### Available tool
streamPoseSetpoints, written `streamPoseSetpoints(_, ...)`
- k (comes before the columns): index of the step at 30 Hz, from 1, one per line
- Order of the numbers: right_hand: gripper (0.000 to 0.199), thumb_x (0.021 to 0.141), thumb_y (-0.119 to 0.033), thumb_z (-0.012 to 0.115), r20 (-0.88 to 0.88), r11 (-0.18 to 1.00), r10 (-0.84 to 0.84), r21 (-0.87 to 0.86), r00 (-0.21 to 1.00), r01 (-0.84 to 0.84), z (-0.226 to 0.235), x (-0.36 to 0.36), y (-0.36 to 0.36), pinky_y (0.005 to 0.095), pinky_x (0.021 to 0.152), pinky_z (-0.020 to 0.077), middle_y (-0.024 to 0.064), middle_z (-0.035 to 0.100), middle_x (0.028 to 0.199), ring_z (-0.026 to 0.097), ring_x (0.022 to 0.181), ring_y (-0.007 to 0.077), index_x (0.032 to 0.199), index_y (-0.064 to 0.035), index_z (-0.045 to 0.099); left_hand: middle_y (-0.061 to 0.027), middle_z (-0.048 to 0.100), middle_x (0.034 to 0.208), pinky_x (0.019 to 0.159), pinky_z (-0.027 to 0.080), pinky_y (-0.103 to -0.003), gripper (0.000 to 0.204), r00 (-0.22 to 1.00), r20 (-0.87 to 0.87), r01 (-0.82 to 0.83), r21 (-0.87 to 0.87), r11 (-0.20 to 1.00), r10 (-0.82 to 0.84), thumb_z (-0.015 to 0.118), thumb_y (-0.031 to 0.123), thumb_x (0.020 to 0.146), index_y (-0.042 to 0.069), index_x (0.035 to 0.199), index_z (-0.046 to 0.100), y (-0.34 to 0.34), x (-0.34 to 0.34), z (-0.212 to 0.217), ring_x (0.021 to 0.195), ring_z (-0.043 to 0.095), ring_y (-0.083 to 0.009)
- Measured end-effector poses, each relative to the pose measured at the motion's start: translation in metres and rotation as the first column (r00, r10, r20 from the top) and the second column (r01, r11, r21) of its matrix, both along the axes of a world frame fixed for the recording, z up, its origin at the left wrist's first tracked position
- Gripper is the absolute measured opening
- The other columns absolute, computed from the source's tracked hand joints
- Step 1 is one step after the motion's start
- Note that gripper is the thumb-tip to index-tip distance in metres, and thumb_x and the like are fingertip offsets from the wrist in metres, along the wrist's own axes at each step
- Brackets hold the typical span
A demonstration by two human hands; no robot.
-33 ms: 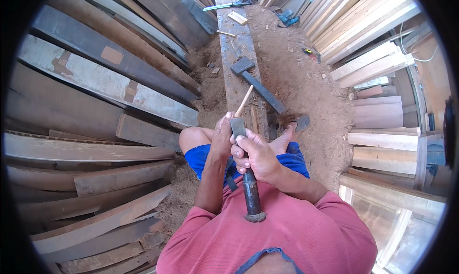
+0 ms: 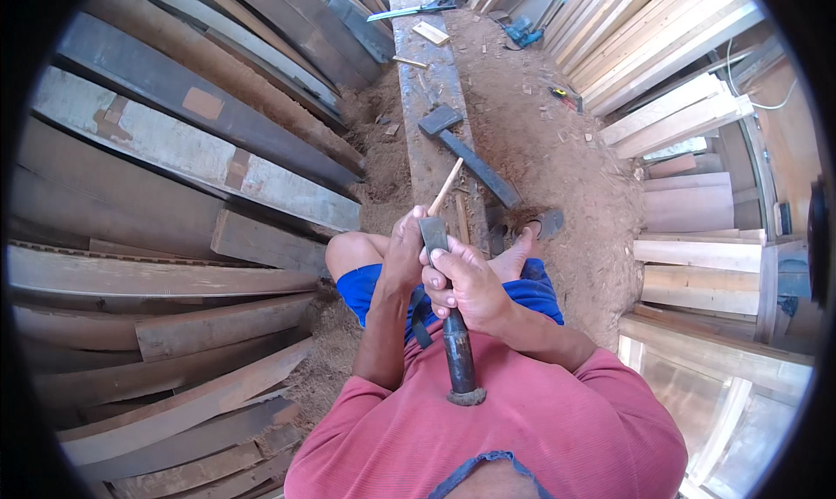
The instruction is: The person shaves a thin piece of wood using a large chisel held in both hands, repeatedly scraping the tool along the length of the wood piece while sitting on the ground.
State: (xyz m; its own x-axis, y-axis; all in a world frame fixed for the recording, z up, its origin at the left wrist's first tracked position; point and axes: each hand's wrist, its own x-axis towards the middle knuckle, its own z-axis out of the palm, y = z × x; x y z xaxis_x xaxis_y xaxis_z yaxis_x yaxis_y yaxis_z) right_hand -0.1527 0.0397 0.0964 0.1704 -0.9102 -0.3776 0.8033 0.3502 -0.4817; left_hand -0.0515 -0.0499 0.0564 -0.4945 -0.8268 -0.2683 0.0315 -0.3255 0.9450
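My left hand (image 2: 404, 245) is closed round a thin, pale wooden stick (image 2: 447, 186), whose far end points up and slightly right over the bench. In my right hand (image 2: 470, 281) is a chisel (image 2: 460, 360), gripped between its broad grey blade and the lower part of its dark handle. The frayed butt of the handle is against my pink shirt. The blade lies close beside my left fingers and the stick's near end; whether it touches the stick I cannot tell. A dark wooden mallet (image 2: 477, 165) lies on the bench beyond my hands.
The narrow wooden bench (image 2: 418, 164) runs away from me, bearing a handsaw (image 2: 414, 11) and small wood pieces (image 2: 430, 33). Boards (image 2: 218, 164) are stacked on the left, pale timber (image 2: 697, 286) on the right. A blue power tool (image 2: 524, 34) lies on the sawdust-covered floor.
Very little differs: the chisel's blade has turned slightly and the stick's tip has shifted a touch. Both hands keep their grips, and the mallet lies where it was.
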Motion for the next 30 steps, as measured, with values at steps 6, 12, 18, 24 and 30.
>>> streamPoseSetpoints(6, 0.015, 0.1, -0.02, 0.042, -0.157, 0.999, 0.001, -0.034, 0.988, -0.006, 0.014, -0.001, 0.014, 0.024, 0.041, 0.0392, -0.0007, 0.043, 0.066, 0.036, 0.043, 0.0051, 0.102, -0.0054, 0.046, 0.0032, 0.048, 0.068, 0.057, 0.038, -0.026, 0.043, 0.996, 0.013, 0.09, -0.223, 0.971, -0.089, 0.032, 0.037, 0.105, 0.008, 0.08, 0.052, 0.019, 0.007, 0.0, 0.064, 0.042, -0.0076)
streamPoseSetpoints(12, 0.015, 0.102, -0.019, 0.04, -0.194, 0.953, -0.252, -0.22, 0.948, 0.208, 0.045, -0.03, 0.03, 0.0237, 0.043, 0.0407, 0.0006, 0.044, 0.068, 0.038, 0.047, 0.0053, 0.102, -0.0056, 0.046, 0.0035, 0.038, 0.051, 0.043, 0.03, -0.023, 0.044, 0.993, -0.116, 0.035, 0.371, 0.928, 0.009, 0.037, 0.04, 0.104, 0.007, 0.079, 0.054, 0.087, 0.059, -0.058, 0.044, 0.037, -0.0079)
streamPoseSetpoints(18, 0.013, 0.099, -0.019, 0.045, -0.004, 0.996, -0.084, -0.001, 0.996, 0.084, -0.003, -0.017, -0.004, 0.0253, 0.047, 0.043, 0.0011, 0.048, 0.075, 0.042, 0.052, 0.0058, 0.103, -0.0075, 0.046, 0.0028, 0.046, 0.063, 0.047, 0.034, -0.023, 0.037, 0.953, -0.282, -0.034, 0.269, 0.962, 0.113, 0.038, 0.037, 0.104, 0.006, 0.09, 0.054, 0.023, 0.016, -0.017, 0.053, 0.041, -0.006)
streamPoseSetpoints(24, 0.013, 0.1, -0.021, 0.043, 0.002, 0.998, 0.062, 0.02, 0.998, -0.062, 0.007, 0.005, -0.005, 0.0229, 0.044, 0.0397, -0.0019, 0.046, 0.07, 0.037, 0.045, 0.004, 0.102, -0.0089, 0.048, 0.0033, 0.049, 0.079, 0.063, 0.04, -0.021, 0.03, 0.993, -0.11, 0.018, -0.128, 0.992, -0.032, 0.036, 0.027, 0.106, 0.008, 0.092, 0.054, 0.001, 0.018, -0.018, 0.072, 0.045, -0.0034)
streamPoseSetpoints(30, 0.018, 0.1, -0.023, 0.042, -0.181, 0.997, 0.037, -0.063, 0.983, -0.049, 0.02, 0.003, 0.006, 0.0215, 0.042, 0.0397, -0.0018, 0.044, 0.068, 0.038, 0.046, 0.0028, 0.1, -0.0058, 0.047, -0.0009, 0.053, 0.077, 0.062, 0.042, -0.027, 0.027, 0.997, 0.058, -0.016, -0.416, 0.909, 0.045, 0.037, 0.019, 0.104, 0.004, 0.091, 0.055, 0.019, 0.018, 0.01, 0.069, 0.049, -0.0094)
